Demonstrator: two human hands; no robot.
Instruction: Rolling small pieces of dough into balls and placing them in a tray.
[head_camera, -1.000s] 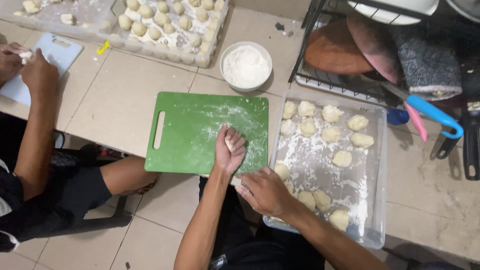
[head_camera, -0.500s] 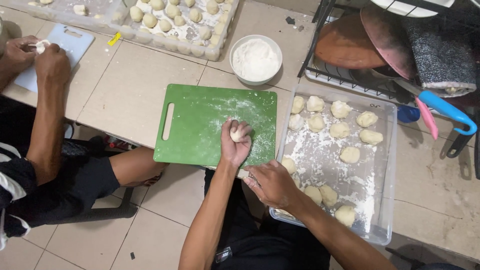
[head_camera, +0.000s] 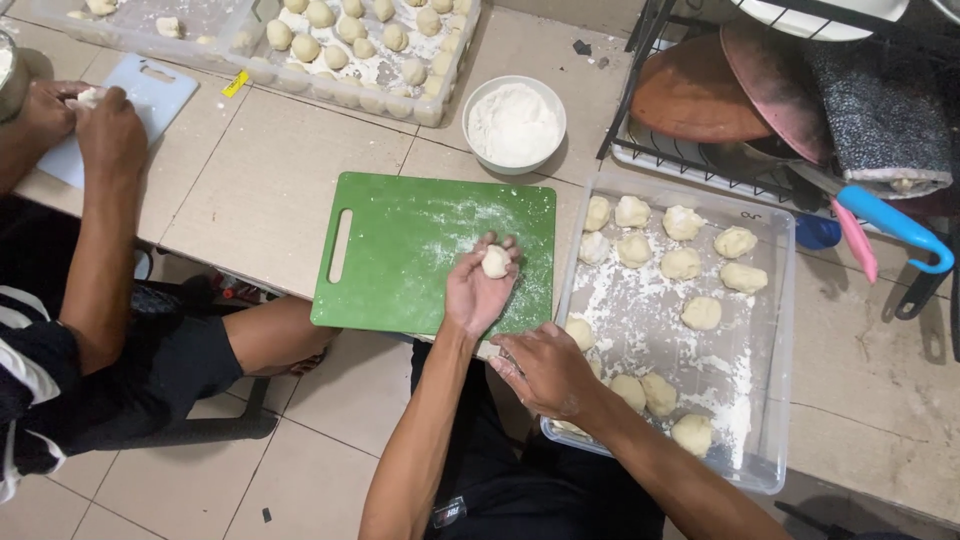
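While seen from above: a person works dough at a tiled counter.
Left hand: palm up, fingers cupped around a small pale dough ball, above the floured green plastic cutting board.
Right hand: fingers loosely curled, holding nothing, at the near corner of the clear plastic tray of dough pieces.
Beyond the board: white bowl of flour.
Far left: another person's hands pinch dough.

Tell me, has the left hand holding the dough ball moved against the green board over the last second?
Barely: the left hand stays over the green cutting board's right part, dough ball now showing in its palm.
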